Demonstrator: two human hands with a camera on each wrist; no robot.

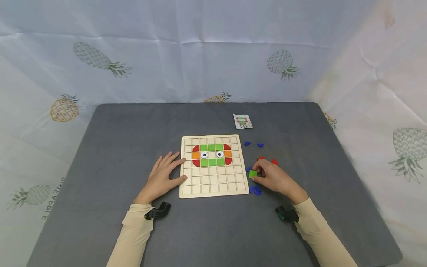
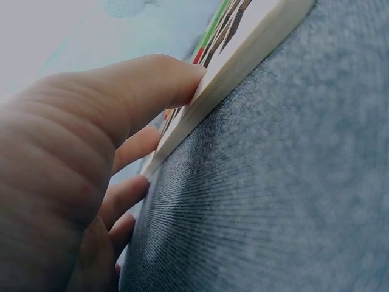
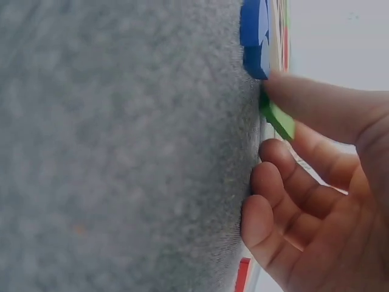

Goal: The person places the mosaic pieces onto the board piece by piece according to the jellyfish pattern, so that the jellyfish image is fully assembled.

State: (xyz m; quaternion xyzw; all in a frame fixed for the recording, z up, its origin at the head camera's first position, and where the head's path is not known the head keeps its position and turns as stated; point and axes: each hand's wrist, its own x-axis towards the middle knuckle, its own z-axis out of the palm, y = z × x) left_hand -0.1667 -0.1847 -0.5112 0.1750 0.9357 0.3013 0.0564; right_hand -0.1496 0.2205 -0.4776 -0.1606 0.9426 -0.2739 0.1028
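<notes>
A light wooden grid board (image 1: pixel 214 189) lies on the table. Its upper rows carry several green square tiles (image 1: pixel 211 147), orange tiles (image 1: pixel 195 155), red rounded corner tiles (image 1: pixel 228 161) and two eye tiles (image 1: pixel 204 155). Spread along the board's left side, my left hand (image 1: pixel 162 179) rests thumb and forefinger on its edge. Just off the right edge, my right hand (image 1: pixel 274 178) pinches a loose green square tile (image 3: pixel 279 120) between thumb and forefinger. In the right wrist view the tile is tilted, close over the table, and the other fingers are curled.
Blue half-round pieces (image 1: pixel 257 190) lie right of the board, two of them farther back. Red pieces (image 1: pixel 274 162) lie partly behind the right hand. A small printed pattern card (image 1: pixel 242 121) sits beyond the board. Pineapple-print cloth (image 1: pixel 186 70) hangs behind the grey table (image 1: pixel 133 126).
</notes>
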